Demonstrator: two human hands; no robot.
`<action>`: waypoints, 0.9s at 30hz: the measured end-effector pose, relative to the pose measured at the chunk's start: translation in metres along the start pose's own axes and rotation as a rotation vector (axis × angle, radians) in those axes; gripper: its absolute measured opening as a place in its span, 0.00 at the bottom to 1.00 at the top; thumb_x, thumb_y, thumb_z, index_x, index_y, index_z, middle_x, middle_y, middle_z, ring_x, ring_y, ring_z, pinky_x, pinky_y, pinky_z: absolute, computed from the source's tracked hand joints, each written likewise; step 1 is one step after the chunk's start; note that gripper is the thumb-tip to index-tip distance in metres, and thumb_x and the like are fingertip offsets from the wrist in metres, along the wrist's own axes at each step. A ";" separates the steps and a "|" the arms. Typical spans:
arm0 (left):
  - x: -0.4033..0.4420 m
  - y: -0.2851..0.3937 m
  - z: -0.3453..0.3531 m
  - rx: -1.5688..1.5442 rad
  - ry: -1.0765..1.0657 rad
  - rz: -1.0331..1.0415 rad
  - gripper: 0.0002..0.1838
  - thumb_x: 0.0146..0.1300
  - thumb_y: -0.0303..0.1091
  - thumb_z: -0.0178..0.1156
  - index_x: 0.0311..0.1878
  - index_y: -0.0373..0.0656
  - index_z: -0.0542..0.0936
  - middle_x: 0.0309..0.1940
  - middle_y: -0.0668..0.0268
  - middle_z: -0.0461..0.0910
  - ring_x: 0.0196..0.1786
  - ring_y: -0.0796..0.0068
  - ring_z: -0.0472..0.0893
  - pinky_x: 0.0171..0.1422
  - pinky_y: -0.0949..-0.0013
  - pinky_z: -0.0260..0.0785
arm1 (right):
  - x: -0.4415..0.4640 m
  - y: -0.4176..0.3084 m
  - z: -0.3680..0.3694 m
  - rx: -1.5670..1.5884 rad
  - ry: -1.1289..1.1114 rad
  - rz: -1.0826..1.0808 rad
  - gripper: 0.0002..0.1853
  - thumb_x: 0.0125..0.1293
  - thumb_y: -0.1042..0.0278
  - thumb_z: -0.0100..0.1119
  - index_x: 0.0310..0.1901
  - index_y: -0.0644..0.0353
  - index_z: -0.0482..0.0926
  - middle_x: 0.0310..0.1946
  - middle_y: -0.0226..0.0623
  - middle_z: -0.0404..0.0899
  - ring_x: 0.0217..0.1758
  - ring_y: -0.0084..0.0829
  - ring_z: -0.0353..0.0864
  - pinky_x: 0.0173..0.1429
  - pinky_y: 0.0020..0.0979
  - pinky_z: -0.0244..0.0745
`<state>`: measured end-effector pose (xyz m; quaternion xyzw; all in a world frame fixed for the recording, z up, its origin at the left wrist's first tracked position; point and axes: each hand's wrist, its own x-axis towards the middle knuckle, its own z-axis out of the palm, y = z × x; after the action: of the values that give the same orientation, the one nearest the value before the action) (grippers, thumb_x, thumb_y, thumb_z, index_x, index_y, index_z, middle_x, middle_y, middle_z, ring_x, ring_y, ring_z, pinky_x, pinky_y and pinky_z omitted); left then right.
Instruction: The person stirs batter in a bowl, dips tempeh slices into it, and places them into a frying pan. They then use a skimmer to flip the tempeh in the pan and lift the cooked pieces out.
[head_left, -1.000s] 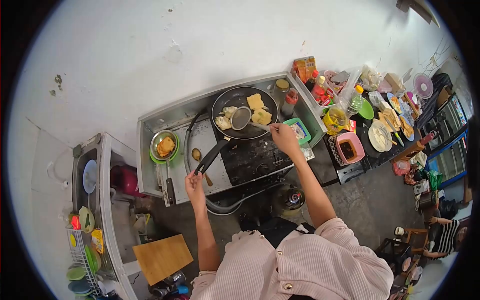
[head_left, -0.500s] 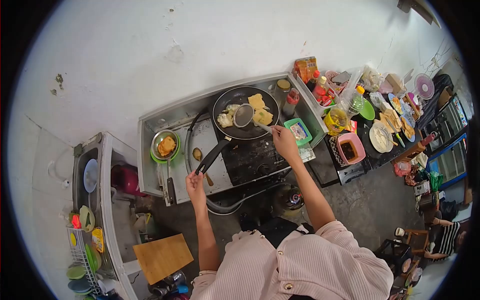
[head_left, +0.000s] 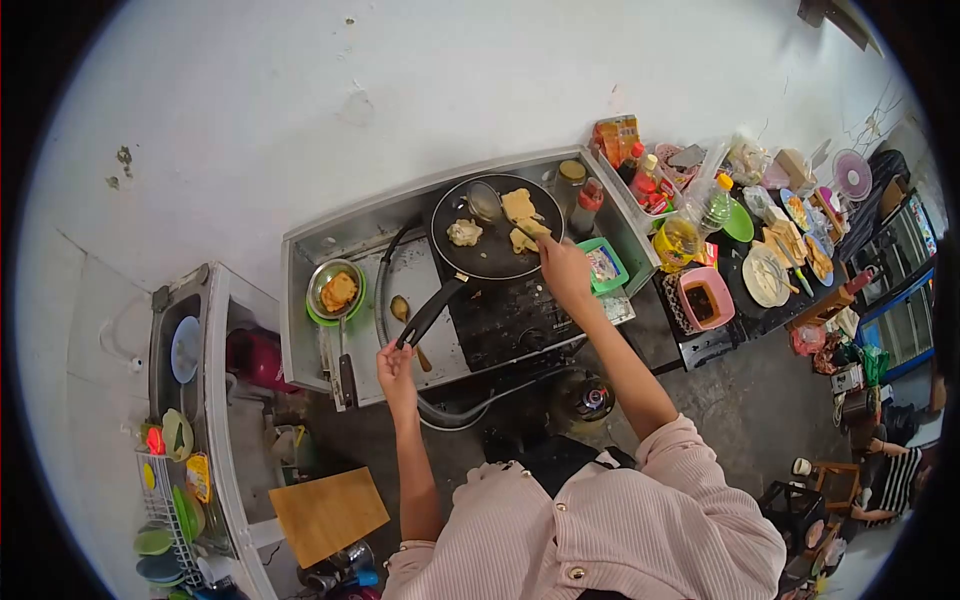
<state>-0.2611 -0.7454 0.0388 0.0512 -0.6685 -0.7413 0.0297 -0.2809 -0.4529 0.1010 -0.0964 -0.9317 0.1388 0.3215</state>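
A black frying pan [head_left: 490, 264] sits over the black stove [head_left: 515, 330], with several yellow, battered-looking fried pieces [head_left: 518, 205] in it. My left hand [head_left: 396, 376] is closed on the end of the pan's long handle [head_left: 433, 312]. In my right hand [head_left: 567, 274] is the handle of a round-headed skimmer, held over the right rim. The skimmer's head [head_left: 484, 201] is at the pan's far side, beside a pale, crumpled fried piece [head_left: 464, 233]. My right forearm and hand partly hide the stove's right side.
Left of the stove, a strainer [head_left: 318, 290] with browned pieces rests on a green bowl [head_left: 322, 321]. A spoon [head_left: 401, 309] lies on the metal tray. Sauce bottles [head_left: 587, 205], a green container [head_left: 620, 268] and a pink bowl [head_left: 704, 320] stand right. A gas cylinder [head_left: 582, 405] is below.
The skimmer's head has moved away from me, toward the pan's far rim, and the pale piece now shows more fully. My left hand stays on the pan handle.
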 end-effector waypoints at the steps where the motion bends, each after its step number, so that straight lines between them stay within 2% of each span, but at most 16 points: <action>1: 0.000 0.001 0.000 0.006 0.002 -0.006 0.20 0.61 0.36 0.55 0.53 0.34 0.66 0.34 0.66 0.73 0.40 0.76 0.75 0.50 0.75 0.63 | 0.003 0.001 -0.002 -0.009 -0.005 -0.023 0.07 0.58 0.66 0.50 0.32 0.57 0.76 0.15 0.42 0.72 0.24 0.41 0.75 0.28 0.38 0.69; 6: -0.001 0.003 0.001 0.032 0.007 -0.027 0.19 0.61 0.35 0.54 0.52 0.34 0.66 0.33 0.66 0.72 0.41 0.76 0.75 0.50 0.74 0.63 | 0.015 0.002 -0.006 0.043 0.029 -0.061 0.07 0.58 0.67 0.51 0.34 0.55 0.78 0.17 0.43 0.73 0.24 0.41 0.74 0.30 0.38 0.69; 13: -0.001 0.004 0.000 -0.025 -0.006 -0.010 0.17 0.61 0.33 0.55 0.49 0.34 0.68 0.34 0.66 0.73 0.42 0.79 0.73 0.50 0.77 0.61 | 0.036 0.033 0.018 0.259 -0.144 0.030 0.10 0.58 0.63 0.51 0.38 0.52 0.80 0.24 0.47 0.76 0.31 0.47 0.76 0.36 0.40 0.70; 14: -0.003 0.006 0.002 -0.011 0.012 -0.028 0.17 0.61 0.33 0.55 0.49 0.35 0.68 0.34 0.66 0.73 0.42 0.79 0.73 0.50 0.77 0.61 | 0.038 0.039 0.019 0.296 -0.213 0.101 0.11 0.59 0.62 0.51 0.38 0.52 0.80 0.28 0.47 0.77 0.34 0.47 0.76 0.38 0.39 0.71; 16: -0.001 0.001 0.001 0.007 -0.002 0.007 0.19 0.61 0.36 0.54 0.52 0.35 0.67 0.33 0.68 0.72 0.40 0.78 0.74 0.49 0.75 0.61 | 0.043 0.050 0.013 0.346 -0.245 0.085 0.12 0.60 0.61 0.52 0.41 0.57 0.79 0.25 0.48 0.76 0.31 0.44 0.78 0.35 0.34 0.70; 19: 0.000 0.000 -0.001 0.019 -0.007 -0.018 0.19 0.61 0.36 0.54 0.52 0.36 0.67 0.33 0.68 0.72 0.40 0.78 0.74 0.49 0.75 0.61 | 0.050 0.068 0.008 0.417 -0.351 0.175 0.14 0.59 0.59 0.53 0.41 0.58 0.79 0.26 0.47 0.77 0.31 0.39 0.79 0.37 0.33 0.70; 22: -0.003 0.006 0.002 0.014 -0.006 -0.034 0.19 0.61 0.37 0.54 0.52 0.36 0.67 0.34 0.68 0.72 0.41 0.78 0.73 0.50 0.75 0.61 | 0.055 0.076 0.002 0.427 -0.297 0.140 0.15 0.57 0.56 0.54 0.39 0.58 0.80 0.24 0.45 0.78 0.30 0.38 0.80 0.36 0.33 0.70; 23: -0.003 0.006 0.002 0.014 -0.009 -0.033 0.19 0.61 0.37 0.54 0.52 0.37 0.67 0.35 0.68 0.72 0.41 0.78 0.73 0.51 0.75 0.61 | 0.058 0.077 -0.001 0.431 -0.374 0.220 0.16 0.57 0.55 0.55 0.38 0.60 0.80 0.22 0.44 0.78 0.29 0.37 0.80 0.36 0.32 0.71; 27: -0.001 0.003 0.000 0.022 -0.011 -0.034 0.19 0.61 0.36 0.54 0.52 0.37 0.67 0.35 0.68 0.72 0.42 0.78 0.73 0.51 0.74 0.61 | 0.060 0.082 -0.003 0.406 -0.380 0.204 0.17 0.56 0.53 0.56 0.36 0.59 0.81 0.21 0.43 0.78 0.29 0.37 0.79 0.38 0.32 0.71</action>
<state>-0.2599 -0.7455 0.0416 0.0589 -0.6758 -0.7346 0.0126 -0.3175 -0.3592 0.1115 -0.0957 -0.9138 0.3698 0.1382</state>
